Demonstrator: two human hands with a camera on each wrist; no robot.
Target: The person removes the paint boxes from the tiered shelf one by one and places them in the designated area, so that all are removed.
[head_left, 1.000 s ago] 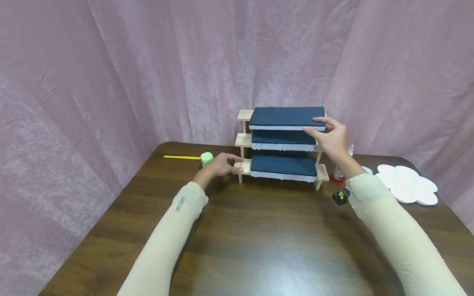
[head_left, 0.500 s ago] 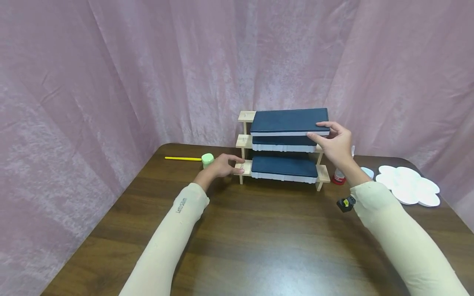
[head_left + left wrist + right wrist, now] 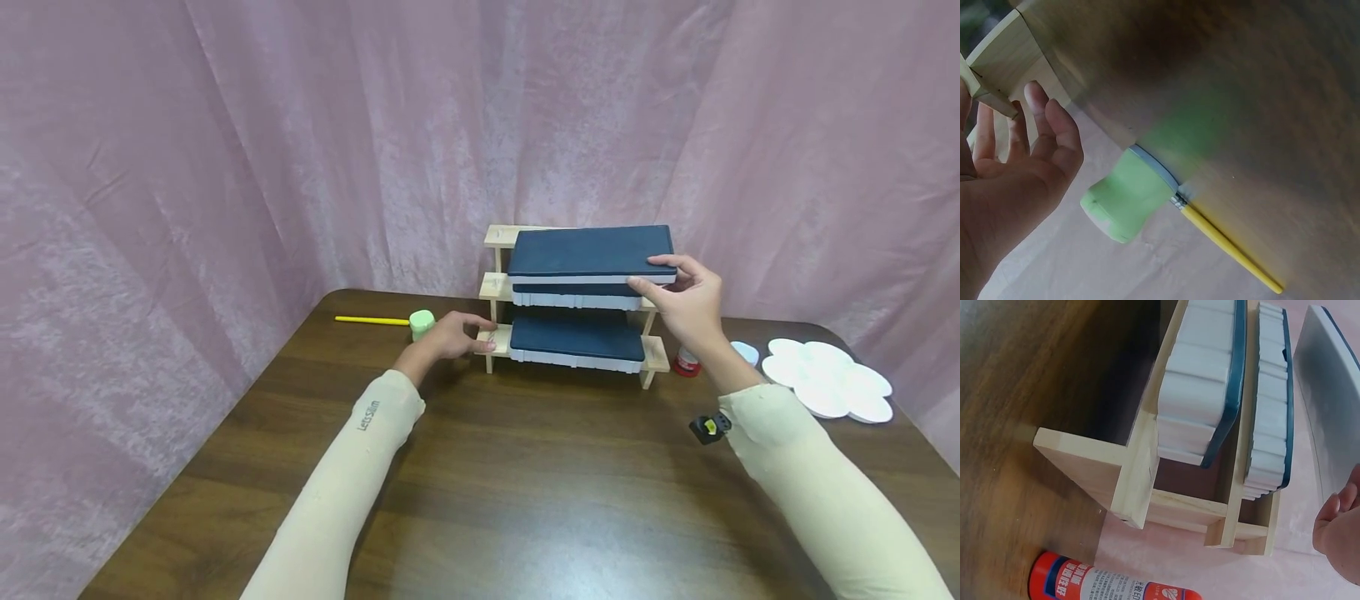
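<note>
The right hand (image 3: 688, 304) is drawing the top blue case (image 3: 591, 252) off the highest tier of the wooden rack (image 3: 495, 287). Over the last second the case has been sliding toward the hand's side: earlier its left end was covering most of the top shelf's left board, and now more bare wood is showing there, while its right end is overhanging the rack's right post. The right fingers (image 3: 654, 286) are curling around that right end, thumb on the blue lid and the others under the white base, so the hand is gripping the case firmly. In the right wrist view the case's pale underside (image 3: 1329, 394) is hanging clear of the tiers beside it, which suggests it is largely lifted rather than resting.

The left hand (image 3: 450, 335) is staying where it was, its fingers (image 3: 480, 319) lying fairly straight and relaxed against the left end of the rack's bottom shelf, holding nothing; it seems to be steadying the rack. Just behind those fingers the green jar (image 3: 421, 322) is standing with a yellow brush (image 3: 369, 319) beyond it.

Two more blue cases are lying below the held one: the middle case (image 3: 576, 294) just under the right fingers, the bottom case (image 3: 576, 339) lower and nearer the left hand. A red glue tube (image 3: 1104, 582) is lying on the table (image 3: 525, 467) below the right wrist, and a white palette (image 3: 828, 379) is well off to the right.

Judging from this, the removal of the top case is well under way.
</note>
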